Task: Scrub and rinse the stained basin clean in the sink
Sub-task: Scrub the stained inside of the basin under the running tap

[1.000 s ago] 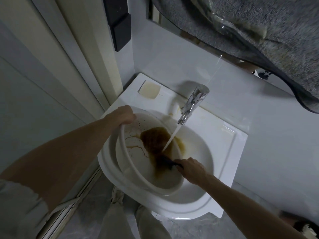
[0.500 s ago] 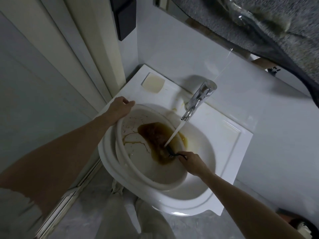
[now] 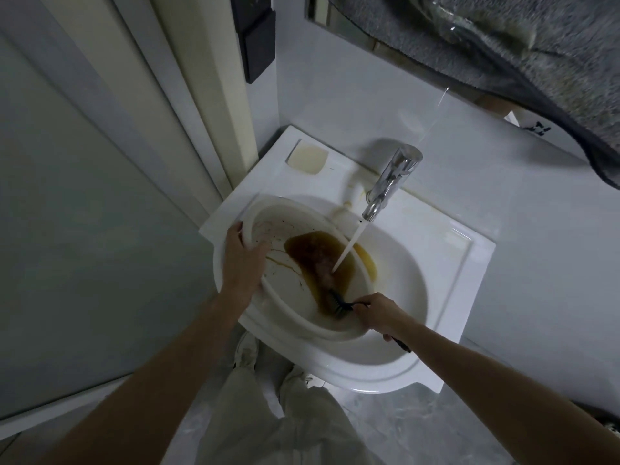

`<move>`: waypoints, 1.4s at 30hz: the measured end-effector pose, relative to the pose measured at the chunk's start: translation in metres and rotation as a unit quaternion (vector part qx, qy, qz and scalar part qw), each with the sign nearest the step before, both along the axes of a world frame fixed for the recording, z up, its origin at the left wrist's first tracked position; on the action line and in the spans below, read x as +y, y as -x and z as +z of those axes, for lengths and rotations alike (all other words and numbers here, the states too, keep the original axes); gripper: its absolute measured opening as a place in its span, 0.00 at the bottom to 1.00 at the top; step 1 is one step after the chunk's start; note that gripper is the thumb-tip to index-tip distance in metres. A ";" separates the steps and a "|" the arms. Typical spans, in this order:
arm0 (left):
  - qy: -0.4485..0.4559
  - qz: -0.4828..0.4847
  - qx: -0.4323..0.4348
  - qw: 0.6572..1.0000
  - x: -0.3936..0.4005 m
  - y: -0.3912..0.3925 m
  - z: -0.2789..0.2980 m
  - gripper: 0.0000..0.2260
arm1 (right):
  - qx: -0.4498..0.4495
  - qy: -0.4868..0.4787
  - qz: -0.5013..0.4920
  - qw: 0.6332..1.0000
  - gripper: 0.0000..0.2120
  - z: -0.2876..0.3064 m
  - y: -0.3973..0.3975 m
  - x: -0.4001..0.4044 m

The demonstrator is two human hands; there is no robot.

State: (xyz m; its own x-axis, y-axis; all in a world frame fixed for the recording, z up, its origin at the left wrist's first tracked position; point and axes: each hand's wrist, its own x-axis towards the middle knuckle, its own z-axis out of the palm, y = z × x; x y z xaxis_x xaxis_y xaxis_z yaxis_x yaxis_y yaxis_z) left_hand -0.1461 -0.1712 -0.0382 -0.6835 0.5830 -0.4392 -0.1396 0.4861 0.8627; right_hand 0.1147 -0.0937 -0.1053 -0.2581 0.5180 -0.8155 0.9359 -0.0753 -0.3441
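Note:
A white plastic basin (image 3: 288, 290) lies tilted inside the white sink (image 3: 396, 297), with a pool of dark brown water (image 3: 318, 260) in its bottom. My left hand (image 3: 242, 263) grips the basin's left rim. My right hand (image 3: 379, 315) is closed around a dark brush (image 3: 337, 303) whose bristles press into the brown pool near the basin's lower right wall. A chrome tap (image 3: 391, 181) pours a stream of water (image 3: 349, 248) into the stain.
A soap recess (image 3: 308, 157) sits at the sink's back left corner. A grey towel (image 3: 536, 45) hangs overhead at the upper right. A door frame (image 3: 188, 105) stands close on the left. My legs and shoes (image 3: 248, 350) are on the grey floor below.
My left hand has slid down the basin's left rim toward me. The brush has moved a little lower in the brown pool. The camera has tilted, showing more floor.

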 end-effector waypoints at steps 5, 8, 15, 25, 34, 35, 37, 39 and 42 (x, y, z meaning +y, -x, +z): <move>0.022 -0.002 -0.009 1.000 -0.003 -0.011 0.001 0.25 | 0.038 -0.024 0.151 0.987 0.15 0.018 -0.009 0.003; 0.045 -0.049 0.007 0.998 0.022 0.006 0.000 0.25 | 0.050 -0.101 0.310 0.944 0.16 0.014 -0.011 0.026; 0.116 -0.155 0.011 0.981 0.072 0.033 0.008 0.21 | 0.001 -0.195 0.389 0.900 0.16 0.006 -0.006 0.055; 0.183 -0.234 0.014 0.955 0.109 0.046 0.001 0.25 | 0.059 -0.166 0.429 0.886 0.17 -0.006 -0.012 0.050; 0.224 -0.270 0.013 0.936 0.119 0.054 -0.004 0.19 | 0.070 -0.180 0.401 0.895 0.17 -0.025 -0.009 0.051; 0.225 -0.270 0.013 0.936 0.119 0.054 -0.003 0.19 | 0.078 -0.173 0.413 0.891 0.17 -0.023 -0.009 0.052; 0.226 -0.269 0.014 0.936 0.121 0.052 -0.006 0.23 | 0.034 -0.242 0.387 0.889 0.17 -0.027 -0.006 0.060; 0.224 -0.266 0.016 0.938 0.121 0.052 -0.009 0.26 | -0.017 -0.290 0.336 0.896 0.17 -0.028 -0.003 0.061; 0.221 -0.263 0.022 0.939 0.121 0.055 -0.011 0.26 | 0.073 -0.177 0.321 0.928 0.15 -0.028 -0.004 0.047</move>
